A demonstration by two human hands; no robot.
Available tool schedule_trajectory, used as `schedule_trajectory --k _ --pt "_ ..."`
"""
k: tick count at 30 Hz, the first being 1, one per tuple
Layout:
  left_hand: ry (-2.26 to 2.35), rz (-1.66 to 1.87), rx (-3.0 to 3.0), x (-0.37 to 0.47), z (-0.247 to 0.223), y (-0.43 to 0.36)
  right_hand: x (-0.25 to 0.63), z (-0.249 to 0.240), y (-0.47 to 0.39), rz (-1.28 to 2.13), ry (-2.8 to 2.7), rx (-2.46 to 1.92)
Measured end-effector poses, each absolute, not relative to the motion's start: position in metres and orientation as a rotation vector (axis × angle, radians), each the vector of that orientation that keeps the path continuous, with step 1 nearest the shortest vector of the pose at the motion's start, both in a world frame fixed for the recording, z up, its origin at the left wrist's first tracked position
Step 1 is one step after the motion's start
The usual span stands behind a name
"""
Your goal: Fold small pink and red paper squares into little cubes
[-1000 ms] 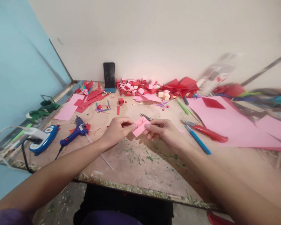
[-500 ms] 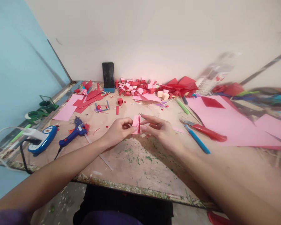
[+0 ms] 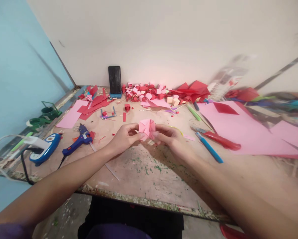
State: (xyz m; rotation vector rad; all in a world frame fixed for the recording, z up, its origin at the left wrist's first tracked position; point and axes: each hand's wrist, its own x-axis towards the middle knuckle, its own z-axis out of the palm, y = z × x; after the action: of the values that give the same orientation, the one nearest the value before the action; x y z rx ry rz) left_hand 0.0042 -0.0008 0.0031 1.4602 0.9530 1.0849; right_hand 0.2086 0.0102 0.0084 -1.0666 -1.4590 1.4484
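Observation:
A small folded piece of pink paper (image 3: pixel 146 128) is held up over the middle of the table, with crease lines running toward its centre. My left hand (image 3: pixel 125 137) is closed on its left edge, thumb in front and fingers behind. On the right edge, my right hand (image 3: pixel 172 137) pinches the same paper between thumb and fingers. A thin yellow curved edge (image 3: pixel 177 130) shows just behind my right hand; most of it is hidden, so its kind is unclear.
A blue glue gun (image 3: pixel 78 141) and blue-white power strip (image 3: pixel 44 149) lie left. At the back stand a phone (image 3: pixel 114 79) and a heap of red and pink paper cubes (image 3: pixel 145 92). To the right are a red-handled cutter (image 3: pixel 222 140), blue stick (image 3: pixel 208 147) and pink sheets (image 3: pixel 245 132).
The pink paper has been spread wider and now faces me with its creases showing. My right hand has closed on its right edge. The yellow edge has come into view.

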Motion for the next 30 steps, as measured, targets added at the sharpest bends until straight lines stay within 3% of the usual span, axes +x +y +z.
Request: schedule_trajectory --k 18,30 --pt "0.973 1.186 1.359 0.0028 -0.003 0.006 0.2088 0.0059 0.0115 1.462 -1.38 -1.09" --pt "0.945 1.175 1.478 0.0035 0.0 0.0004 0.2089 0.0067 0.011 1.302 -1.623 -1.15"
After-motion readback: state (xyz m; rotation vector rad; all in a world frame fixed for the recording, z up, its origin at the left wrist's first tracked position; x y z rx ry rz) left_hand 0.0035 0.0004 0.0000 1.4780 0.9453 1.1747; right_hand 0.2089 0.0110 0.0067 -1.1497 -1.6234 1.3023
